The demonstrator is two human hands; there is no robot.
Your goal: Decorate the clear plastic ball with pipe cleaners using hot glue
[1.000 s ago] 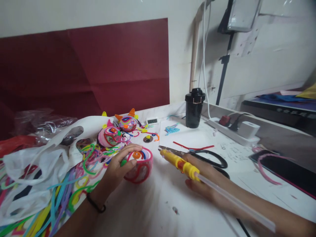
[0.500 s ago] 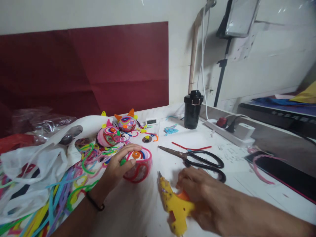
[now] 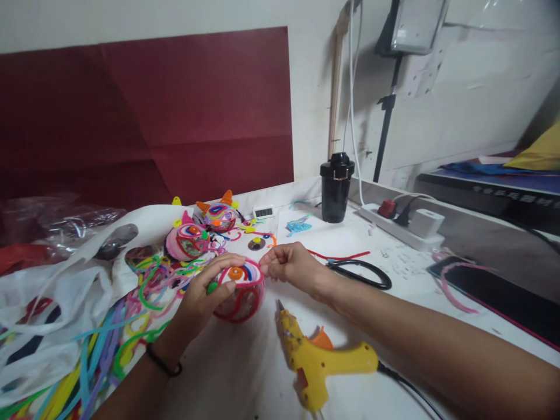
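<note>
My left hand [image 3: 210, 291] is wrapped round the left side of a ball decorated with pipe cleaners [image 3: 242, 300], which has pink outlines, an orange-and-blue eye and a green pompom. At the ball's upper right edge, the fingertips of my right hand [image 3: 289, 265] are pinched together against its pink trim. What lies between those fingertips is hidden. A yellow glue gun [image 3: 312, 361] with an orange trigger lies on the table below my right forearm. Behind my right hand, black-handled scissors [image 3: 363, 274] are partly covered, near a red pipe cleaner [image 3: 345, 255].
Two similar decorated balls [image 3: 188, 240] sit at the back left. Loose coloured pipe cleaners [image 3: 100, 350] and a white plastic bag [image 3: 52, 315] fill the left side. A black cup [image 3: 336, 189], a small digital clock [image 3: 263, 212], a power strip [image 3: 402, 227] and a phone [image 3: 490, 297] stand around.
My right hand has let go of the glue gun, leaving it on the table, and moved up and left to the ball's edge. My left hand keeps its hold on the ball.
</note>
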